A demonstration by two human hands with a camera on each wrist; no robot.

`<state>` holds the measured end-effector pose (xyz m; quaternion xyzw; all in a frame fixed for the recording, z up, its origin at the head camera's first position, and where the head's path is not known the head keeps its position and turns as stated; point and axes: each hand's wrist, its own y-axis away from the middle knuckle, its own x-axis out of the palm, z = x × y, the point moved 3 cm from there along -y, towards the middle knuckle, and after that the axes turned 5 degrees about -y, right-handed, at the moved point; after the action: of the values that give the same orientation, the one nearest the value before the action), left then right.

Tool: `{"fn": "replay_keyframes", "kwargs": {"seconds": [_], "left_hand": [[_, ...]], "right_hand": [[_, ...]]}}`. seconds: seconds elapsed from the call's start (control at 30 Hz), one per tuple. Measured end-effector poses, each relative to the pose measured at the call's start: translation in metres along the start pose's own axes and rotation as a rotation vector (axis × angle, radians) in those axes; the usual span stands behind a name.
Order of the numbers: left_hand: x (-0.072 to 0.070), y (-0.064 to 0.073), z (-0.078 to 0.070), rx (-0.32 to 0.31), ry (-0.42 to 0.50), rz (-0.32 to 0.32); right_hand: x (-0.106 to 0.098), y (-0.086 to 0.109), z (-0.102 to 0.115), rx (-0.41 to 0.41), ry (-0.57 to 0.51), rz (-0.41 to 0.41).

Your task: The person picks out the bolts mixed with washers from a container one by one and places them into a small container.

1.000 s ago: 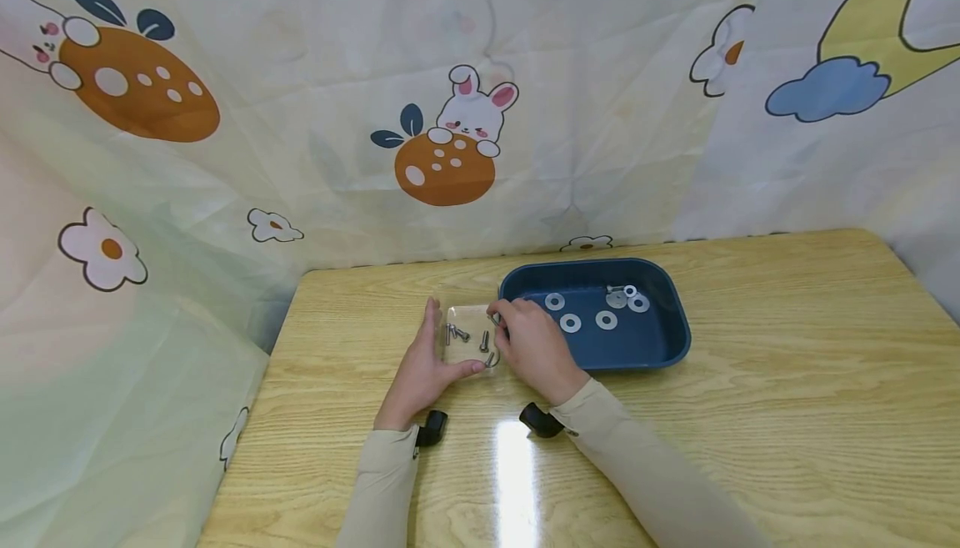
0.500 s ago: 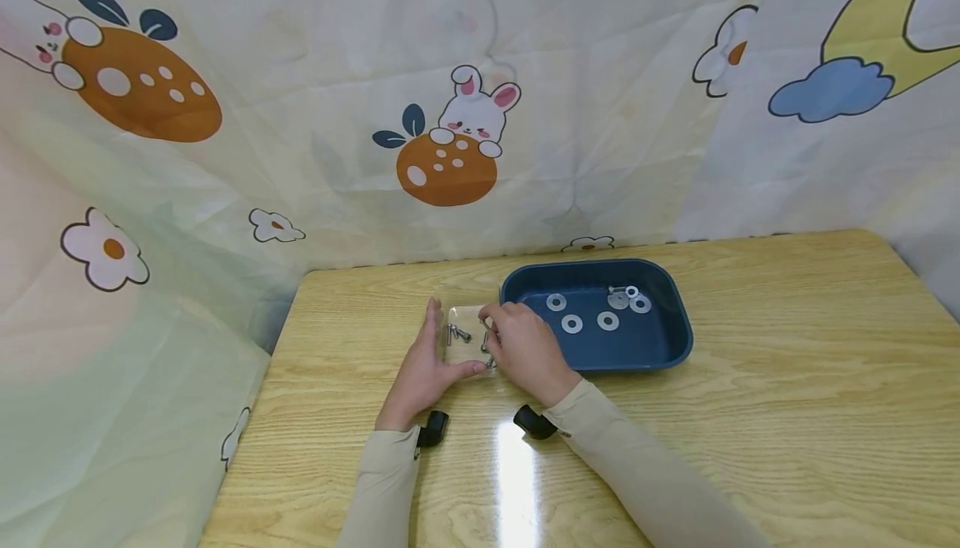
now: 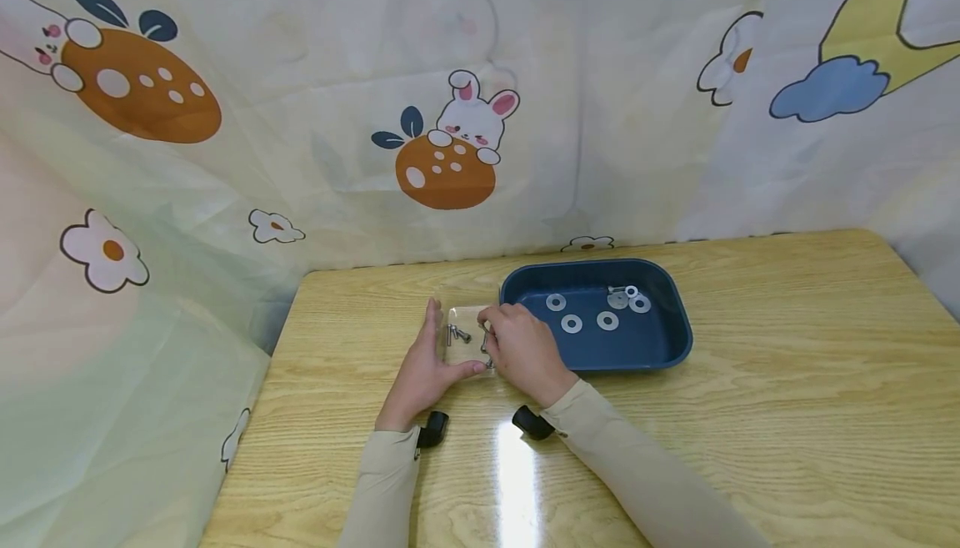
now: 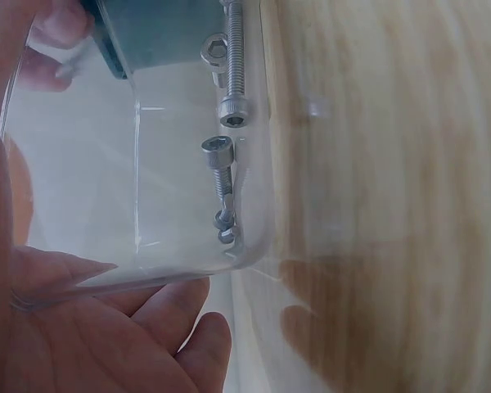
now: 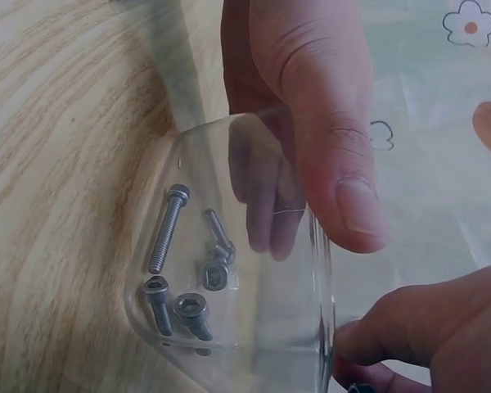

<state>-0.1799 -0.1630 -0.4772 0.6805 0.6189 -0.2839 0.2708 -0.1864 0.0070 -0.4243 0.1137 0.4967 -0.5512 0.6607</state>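
In the head view my left hand steadies a clear plastic box, its thumb at the near edge and its fingers along the left side. Several socket head bolts of differing lengths lie inside the box, shown closely by both wrist views. My right hand reaches over the box's right side, thumb and fingertips together. They pinch a small bolt, mostly covered by the fingers; only its dark head end peeks out at the bottom of the right wrist view.
Right behind my right hand stands a dark blue tray. Flat washers lie spread over its floor, with a bolt near its back right. The wooden table ends at a printed curtain.
My right hand has shifted slightly left, further over the clear box, with the small bolt in its fingertips. The left hand has stayed in place on the box.
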Motion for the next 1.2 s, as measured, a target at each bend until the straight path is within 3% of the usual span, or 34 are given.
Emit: {"fn": "replay_keyframes", "kwargs": {"seconds": [0.4,0.67,1.2], "left_hand": [[-0.001,0.001,0.001,0.007,0.001,0.001],[-0.002,0.002,-0.001,-0.002,0.019,0.009],[0.002,0.005,0.001,0.013,0.035,-0.007]], "right_hand": [[-0.002,0.002,0.000,-0.001,0.006,-0.010],[-0.014,0.004,-0.004,0.007,-0.034,-0.048],[-0.031,0.012,-0.021,0.040,0.013,-0.060]]}}
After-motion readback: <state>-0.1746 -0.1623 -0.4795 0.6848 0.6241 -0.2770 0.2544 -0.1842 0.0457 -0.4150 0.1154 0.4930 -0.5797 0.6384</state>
